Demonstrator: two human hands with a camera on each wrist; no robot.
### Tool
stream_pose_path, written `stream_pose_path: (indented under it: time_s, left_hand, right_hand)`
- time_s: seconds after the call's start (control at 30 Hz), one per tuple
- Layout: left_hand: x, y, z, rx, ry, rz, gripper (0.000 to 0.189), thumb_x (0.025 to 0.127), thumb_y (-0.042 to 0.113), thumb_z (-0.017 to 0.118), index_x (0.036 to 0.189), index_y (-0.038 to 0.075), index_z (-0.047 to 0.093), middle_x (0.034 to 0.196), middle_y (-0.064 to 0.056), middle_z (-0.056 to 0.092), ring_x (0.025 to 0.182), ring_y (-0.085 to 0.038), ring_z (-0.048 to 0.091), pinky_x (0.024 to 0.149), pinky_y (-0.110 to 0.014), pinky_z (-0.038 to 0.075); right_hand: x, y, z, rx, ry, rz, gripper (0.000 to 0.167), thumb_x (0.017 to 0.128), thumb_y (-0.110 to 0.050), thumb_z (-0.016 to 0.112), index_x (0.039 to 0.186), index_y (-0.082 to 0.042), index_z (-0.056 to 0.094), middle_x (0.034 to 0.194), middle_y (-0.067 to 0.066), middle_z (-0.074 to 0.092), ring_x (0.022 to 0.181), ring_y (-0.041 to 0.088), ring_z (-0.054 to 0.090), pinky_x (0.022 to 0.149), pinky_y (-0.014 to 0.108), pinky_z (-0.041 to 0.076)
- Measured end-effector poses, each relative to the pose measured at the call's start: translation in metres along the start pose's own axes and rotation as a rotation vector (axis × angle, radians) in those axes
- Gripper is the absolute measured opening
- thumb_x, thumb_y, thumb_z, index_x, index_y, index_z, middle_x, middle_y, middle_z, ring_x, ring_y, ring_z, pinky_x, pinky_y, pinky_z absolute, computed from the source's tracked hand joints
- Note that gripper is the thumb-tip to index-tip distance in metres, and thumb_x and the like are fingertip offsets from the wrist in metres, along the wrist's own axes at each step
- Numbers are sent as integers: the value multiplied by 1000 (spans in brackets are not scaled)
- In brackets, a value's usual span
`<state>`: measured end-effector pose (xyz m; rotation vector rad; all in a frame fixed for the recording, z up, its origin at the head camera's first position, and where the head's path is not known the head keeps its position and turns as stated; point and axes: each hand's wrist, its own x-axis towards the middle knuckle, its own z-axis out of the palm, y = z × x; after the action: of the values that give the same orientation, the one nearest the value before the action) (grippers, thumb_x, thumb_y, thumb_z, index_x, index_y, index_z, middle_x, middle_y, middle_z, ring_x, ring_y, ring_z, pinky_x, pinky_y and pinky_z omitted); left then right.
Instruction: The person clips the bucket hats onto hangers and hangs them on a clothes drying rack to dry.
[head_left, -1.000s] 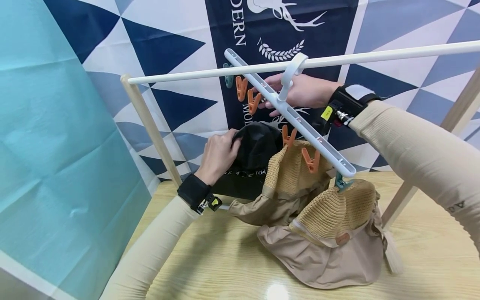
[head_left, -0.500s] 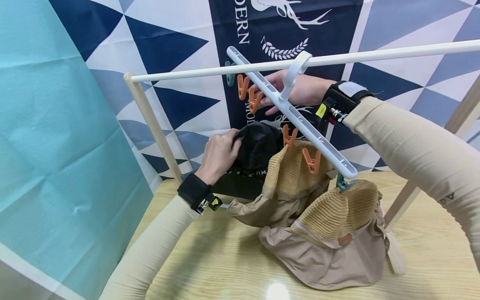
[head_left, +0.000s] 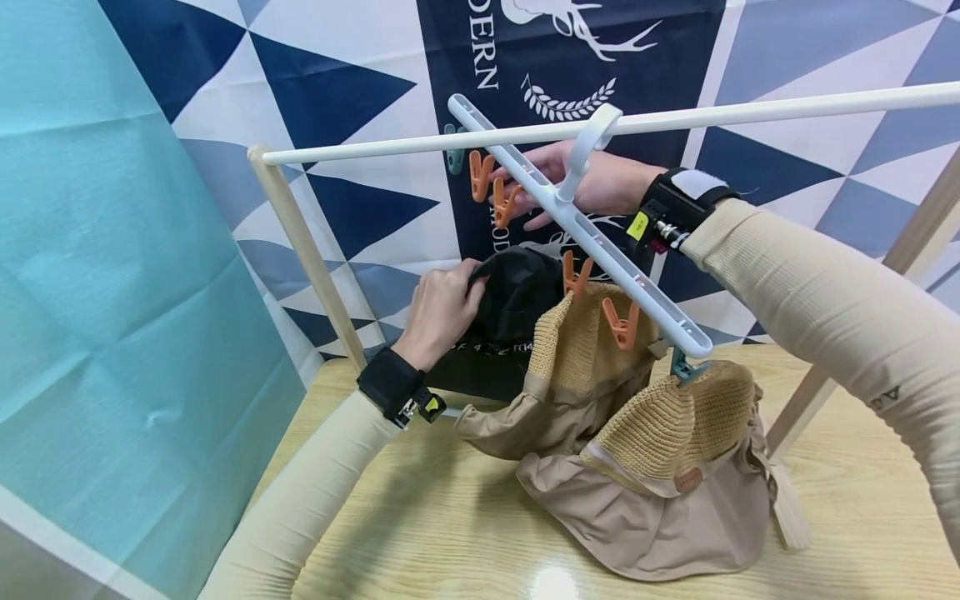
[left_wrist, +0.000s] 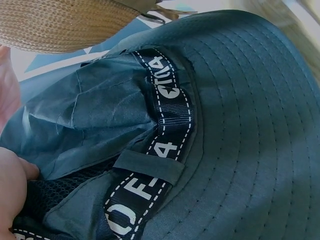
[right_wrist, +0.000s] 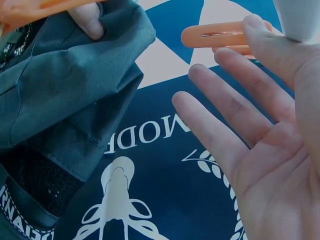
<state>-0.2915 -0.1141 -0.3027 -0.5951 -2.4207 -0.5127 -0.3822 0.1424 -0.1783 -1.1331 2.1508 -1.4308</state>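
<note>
My left hand (head_left: 442,308) pinches the edge of a black bucket hat (head_left: 519,293) under the hanger's far end. In the left wrist view, the hat's stitched brim (left_wrist: 250,100) and lettered band (left_wrist: 172,125) face the camera. Behind the white hanger (head_left: 592,237), my right hand (head_left: 592,179) reaches to the orange clothespins. In the right wrist view, its thumb and index fingertips lie right at one orange clothespin (right_wrist: 215,35), the other fingers spread and extended. Another orange clothespin (head_left: 505,202) hangs beside it, and a teal clothespin (head_left: 453,150) sits at the hanger's far end.
The hanger hooks over a white rail (head_left: 750,117) on wooden posts. Two straw-and-beige hats, one behind (head_left: 592,350) and one in front (head_left: 667,442), hang low at the near end by an orange clip (head_left: 575,275) and a teal clip (head_left: 684,367). A patterned cloth stands behind.
My right hand has shifted slightly left, bringing its fingertips closer to the orange clothespins, which have swung a little. My left hand keeps its grip on the black hat, nearly still.
</note>
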Motion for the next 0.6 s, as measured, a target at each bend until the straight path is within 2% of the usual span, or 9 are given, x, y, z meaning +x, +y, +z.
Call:
stream_pose_path:
  time_s: [0.17, 0.3, 0.47, 0.6]
  left_hand:
    - [0, -2, 1, 0, 4, 2, 21, 114, 16, 64, 119, 1, 79, 93, -19, 82, 79, -35, 79, 69, -48, 58]
    - [0, -2, 1, 0, 5, -2, 21, 114, 16, 65, 120, 2, 79, 96, -19, 84, 81, -35, 80, 71, -48, 60]
    - [0, -1, 1, -5, 1, 5, 22, 114, 17, 64, 120, 2, 79, 96, -18, 83, 82, -35, 80, 71, -47, 60]
    - [0, -1, 1, -2, 1, -2, 22, 114, 17, 64, 121, 2, 79, 97, -19, 84, 83, -35, 81, 72, -48, 60]
  right_hand:
    - [2, 2, 0, 51, -21, -38, 58, 109, 13, 56, 164, -3, 54, 133, 1, 75, 126, 15, 76, 106, 39, 66]
    - [3, 4, -1, 67, -45, -57, 65, 101, 24, 54, 160, -1, 58, 131, 1, 78, 126, 15, 78, 107, 38, 66]
    - [2, 4, -1, 83, -53, -56, 58, 102, 24, 54, 154, -1, 62, 129, 0, 80, 126, 16, 79, 106, 38, 66]
    - [1, 6, -1, 67, -35, -16, 51, 106, 18, 55, 153, 0, 62, 131, -1, 78, 127, 13, 77, 107, 37, 66]
